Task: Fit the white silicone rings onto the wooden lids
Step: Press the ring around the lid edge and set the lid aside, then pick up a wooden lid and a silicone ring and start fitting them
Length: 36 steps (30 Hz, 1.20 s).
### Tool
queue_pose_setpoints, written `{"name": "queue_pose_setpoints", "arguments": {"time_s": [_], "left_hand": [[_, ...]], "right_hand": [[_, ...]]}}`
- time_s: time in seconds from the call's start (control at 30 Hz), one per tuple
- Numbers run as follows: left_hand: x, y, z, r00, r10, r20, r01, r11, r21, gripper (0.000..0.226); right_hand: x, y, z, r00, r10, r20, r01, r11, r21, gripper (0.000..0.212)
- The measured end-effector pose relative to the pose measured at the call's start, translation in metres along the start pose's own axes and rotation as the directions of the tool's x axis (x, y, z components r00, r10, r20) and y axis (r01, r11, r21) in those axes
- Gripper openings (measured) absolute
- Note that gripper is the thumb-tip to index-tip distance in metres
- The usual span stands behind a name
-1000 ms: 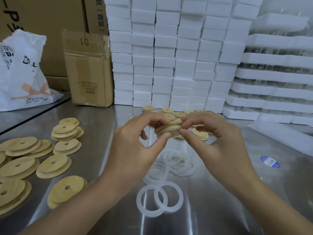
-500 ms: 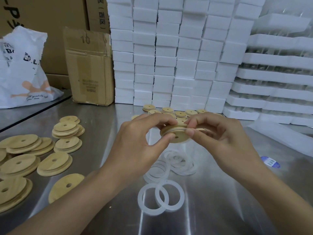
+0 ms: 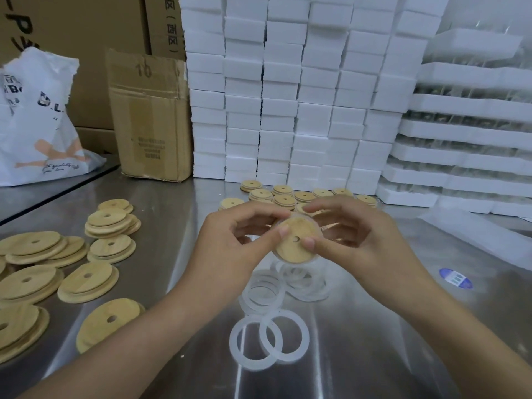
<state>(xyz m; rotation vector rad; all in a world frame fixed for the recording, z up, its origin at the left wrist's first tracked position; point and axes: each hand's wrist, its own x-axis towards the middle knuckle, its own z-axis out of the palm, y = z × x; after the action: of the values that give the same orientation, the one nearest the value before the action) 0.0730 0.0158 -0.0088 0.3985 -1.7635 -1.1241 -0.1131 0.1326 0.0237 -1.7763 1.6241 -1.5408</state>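
Observation:
Above the metal table, both hands hold one round wooden lid with a small hole, its flat face tilted towards me. A translucent white silicone ring shows around its rim. My left hand pinches the lid's left edge between thumb and fingers. My right hand pinches the right edge, thumb on the face by the hole. Loose white silicone rings lie on the table below the hands, with more of them piled nearer the wrists.
Wooden lids lie in loose stacks on the left. Smaller lids sit in rows behind my hands. White foam blocks are stacked at the back, foam trays to the right. A cardboard box and plastic bag stand back left.
The lid has turned from nearly edge-on to face me, tilting up between my fingers. Both hands stayed at the same spot above the rings.

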Motion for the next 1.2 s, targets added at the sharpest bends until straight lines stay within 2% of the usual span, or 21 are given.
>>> {"name": "queue_pose_setpoints", "arguments": {"time_s": [0.07,0.17,0.3,0.37,0.53,0.6,0.73,0.83,0.93,1.07,1.13,1.2], "left_hand": [[0.001,-0.004,0.001,0.998,-0.061,-0.021,0.06,0.998,-0.02,0.019],[0.004,-0.007,-0.002,0.988,-0.127,-0.088,0.134,0.988,0.074,0.02],[0.008,-0.013,-0.005,0.972,-0.212,-0.1,0.226,0.963,0.148,0.023],[0.006,-0.016,-0.004,0.969,-0.231,-0.091,0.244,0.955,0.166,0.023],[0.005,-0.017,-0.006,0.973,-0.221,-0.065,0.23,0.948,0.219,0.026],[0.004,-0.016,-0.006,0.976,-0.21,-0.059,0.218,0.946,0.239,0.028],[0.004,-0.017,-0.004,0.98,-0.197,-0.038,0.2,0.943,0.264,0.028],[0.003,-0.019,-0.004,0.983,-0.181,-0.017,0.179,0.943,0.282,0.03],[0.003,-0.02,-0.005,0.985,-0.174,-0.003,0.167,0.942,0.29,0.03],[0.003,-0.02,-0.006,0.986,-0.167,-0.001,0.16,0.94,0.302,0.028],[0.002,-0.018,-0.007,0.986,-0.168,0.012,0.154,0.93,0.333,0.025],[0.0,-0.016,-0.006,0.987,-0.159,0.028,0.135,0.911,0.389,0.024]], "right_hand": [[0.002,0.01,-0.002,0.999,0.037,0.009,-0.037,0.999,0.007,0.024],[0.007,0.036,-0.014,0.975,0.182,-0.129,-0.183,0.983,-0.001,0.019],[0.003,0.082,-0.034,0.857,0.438,-0.271,-0.462,0.887,-0.026,0.022],[0.002,0.094,-0.039,0.822,0.485,-0.299,-0.519,0.854,-0.041,0.022],[0.002,0.1,-0.047,0.874,0.368,-0.319,-0.474,0.791,-0.387,0.02],[0.001,0.1,-0.047,0.89,0.338,-0.307,-0.449,0.767,-0.458,0.019],[0.0,0.097,-0.045,0.921,0.317,-0.225,-0.389,0.753,-0.53,0.03],[-0.002,0.095,-0.039,0.929,0.342,-0.145,-0.361,0.738,-0.571,0.03],[-0.002,0.093,-0.04,0.931,0.334,-0.148,-0.353,0.72,-0.598,0.033],[-0.002,0.087,-0.044,0.93,0.339,-0.138,-0.336,0.638,-0.693,0.043],[-0.002,0.085,-0.043,0.932,0.329,-0.153,-0.331,0.596,-0.731,0.042],[-0.001,0.084,-0.041,0.935,0.313,-0.166,-0.333,0.614,-0.715,0.035]]}}
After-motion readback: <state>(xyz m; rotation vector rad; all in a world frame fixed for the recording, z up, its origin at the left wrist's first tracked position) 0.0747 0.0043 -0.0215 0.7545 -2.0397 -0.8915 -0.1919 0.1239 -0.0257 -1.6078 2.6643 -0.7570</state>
